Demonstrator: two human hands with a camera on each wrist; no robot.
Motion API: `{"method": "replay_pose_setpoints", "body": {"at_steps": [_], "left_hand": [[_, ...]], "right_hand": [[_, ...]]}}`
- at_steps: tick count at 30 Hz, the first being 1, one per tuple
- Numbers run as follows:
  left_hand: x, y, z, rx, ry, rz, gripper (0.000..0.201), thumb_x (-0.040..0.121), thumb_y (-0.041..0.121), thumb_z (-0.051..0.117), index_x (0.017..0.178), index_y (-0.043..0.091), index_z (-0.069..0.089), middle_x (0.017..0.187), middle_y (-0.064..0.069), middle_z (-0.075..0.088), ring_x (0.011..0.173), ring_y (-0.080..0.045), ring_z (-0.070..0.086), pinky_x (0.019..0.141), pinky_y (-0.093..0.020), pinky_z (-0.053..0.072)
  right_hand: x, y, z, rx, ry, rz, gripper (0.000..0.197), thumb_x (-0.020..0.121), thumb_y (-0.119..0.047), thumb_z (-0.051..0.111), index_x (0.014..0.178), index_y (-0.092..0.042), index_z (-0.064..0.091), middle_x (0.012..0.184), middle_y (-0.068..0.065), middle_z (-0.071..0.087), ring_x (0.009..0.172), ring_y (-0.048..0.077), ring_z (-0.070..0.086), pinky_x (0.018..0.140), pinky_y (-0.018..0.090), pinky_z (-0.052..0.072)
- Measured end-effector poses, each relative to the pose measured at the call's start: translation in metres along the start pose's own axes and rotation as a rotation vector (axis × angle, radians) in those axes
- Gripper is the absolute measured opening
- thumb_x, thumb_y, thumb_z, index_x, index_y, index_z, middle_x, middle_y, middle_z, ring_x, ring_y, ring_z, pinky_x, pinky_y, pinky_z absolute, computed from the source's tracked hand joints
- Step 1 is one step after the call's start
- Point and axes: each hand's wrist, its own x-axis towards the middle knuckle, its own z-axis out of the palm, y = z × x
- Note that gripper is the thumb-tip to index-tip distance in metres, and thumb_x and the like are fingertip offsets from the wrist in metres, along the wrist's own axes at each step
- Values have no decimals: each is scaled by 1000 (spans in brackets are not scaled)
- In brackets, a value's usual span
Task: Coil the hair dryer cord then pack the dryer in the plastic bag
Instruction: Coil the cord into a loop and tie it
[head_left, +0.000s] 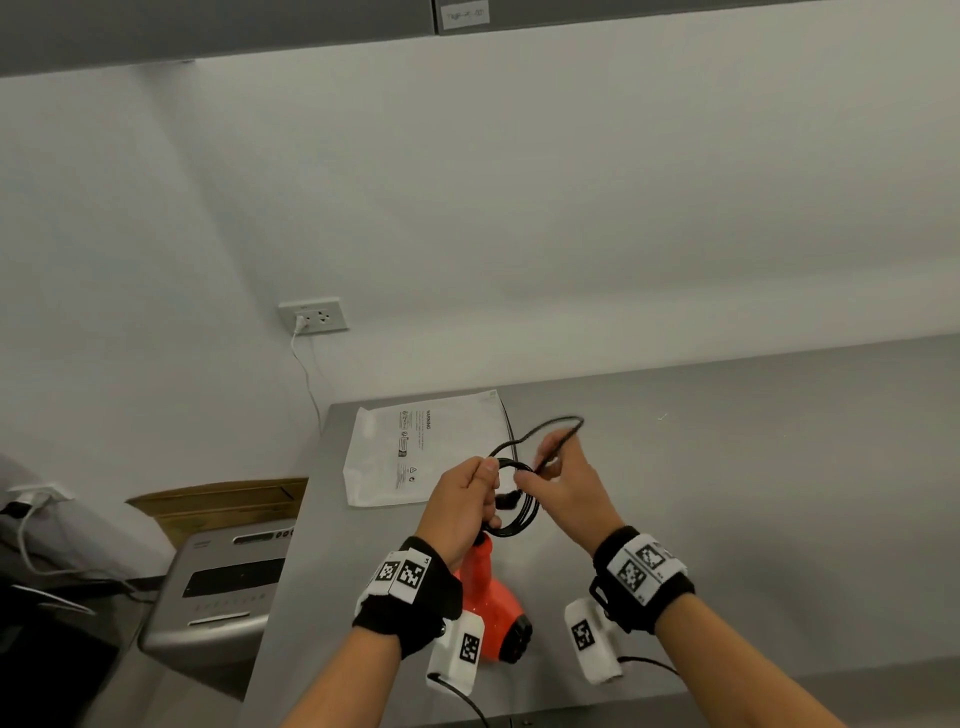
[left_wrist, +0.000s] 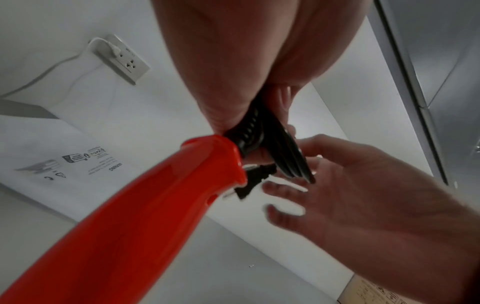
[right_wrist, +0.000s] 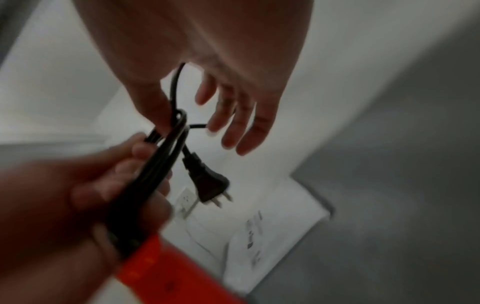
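**Black cord nearly wound, bag waiting**

Black loops of cord (head_left: 519, 506) sit bunched in the left hand (head_left: 462, 512), whose fingers curl round them right at the top of the orange dryer (head_left: 488, 597) handle; that grip keeps the coil from springing apart and probably steadies the dryer, which stands just below the fist. The right hand (head_left: 566, 483) pinches a free length of cord between thumb and forefinger while its other fingers spread loosely, likely to lead one more turn round the bundle. The plug (right_wrist: 207, 185) dangles between the two sets of fingers, so little cord seems left to wind.

Beyond the fingertips, the white plastic bag (head_left: 415, 447) lies flat on the grey counter (head_left: 753, 493), still unfilled. Past it rises a pale wall with a socket (head_left: 314, 315) holding a white plug; a grey machine (head_left: 223, 587) sits off the counter's left edge.
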Motion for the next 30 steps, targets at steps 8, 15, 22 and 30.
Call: {"method": "replay_pose_setpoints", "body": {"at_steps": [8,15,22,30], "left_hand": [[6,3,-12,25,52,-32,32,107,26,46,80,10,54,54,6,37,44,-8,35,51,-28,42],[13,2,-32,-52,85,-70,32,107,26,46,79,11,52,56,6,32,46,-8,29,49,-25,40],[13,1,-30,-63,92,-64,30,107,24,46,81,10,51,57,6,30,45,-8,28,48,-25,39],[18,-1,-15,41,131,-54,32,106,28,45,82,9,53,56,6,35,44,-8,32,50,-28,41]], "right_hand": [[-17,22,2,195,-483,112,22,97,-20,65,112,-5,66,88,7,74,79,17,68,70,29,55],[-19,101,-27,-474,-244,132,9,91,-23,72,88,-20,79,90,-3,62,79,12,58,78,25,43],[-21,145,-75,-715,-10,553,18,94,-23,60,87,-14,74,93,11,75,93,31,69,77,31,51],[-31,24,-31,646,8,233,11,95,-6,65,88,2,66,65,18,58,54,25,54,48,32,44]]}}
